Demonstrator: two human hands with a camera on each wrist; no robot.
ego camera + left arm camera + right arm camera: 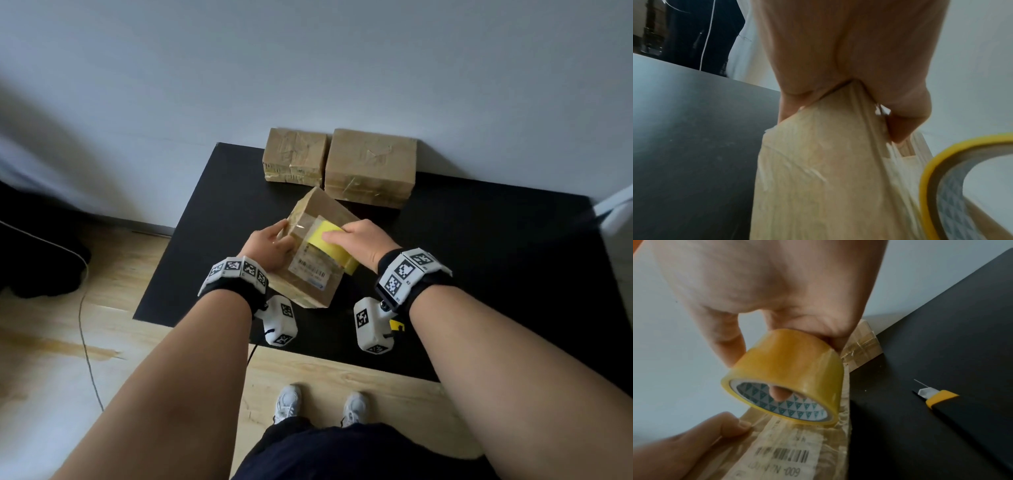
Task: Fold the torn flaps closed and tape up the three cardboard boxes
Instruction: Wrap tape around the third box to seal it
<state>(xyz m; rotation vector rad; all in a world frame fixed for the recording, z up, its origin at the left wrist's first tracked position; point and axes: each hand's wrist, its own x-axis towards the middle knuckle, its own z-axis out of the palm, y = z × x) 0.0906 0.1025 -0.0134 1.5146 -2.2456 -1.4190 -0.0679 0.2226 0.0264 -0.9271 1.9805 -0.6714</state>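
Right hand: the right hand [359, 240] grips a yellow tape roll [330, 246], fingers over its outer band and one fingertip showing inside the patterned core in the right wrist view, where the roll [789, 374] sits on the top face of the box.
Left hand: the left hand [270, 245] holds the near box [308, 267] at its upper left edge, thumb on the top face and fingers wrapped down the side; in the left wrist view the hand [849, 56] pinches that edge over clear tape.
Near box: tilted, its far end raised off the black counter [479, 274], its near end down close to the front edge; a shipping label [785, 456] with a barcode lies on top under clear film.
Other boxes: two taped boxes stand side by side against the wall, the smaller box [294, 157] on the left, the larger box [370, 168] touching or just beside it on the right, just beyond the raised end of the held one.
Knife: a yellow and black utility knife [937, 398] lies on the counter to the right, blade out, apart from the boxes.
Floor: pale wood, with a thin cable [85, 339] trailing along the left.
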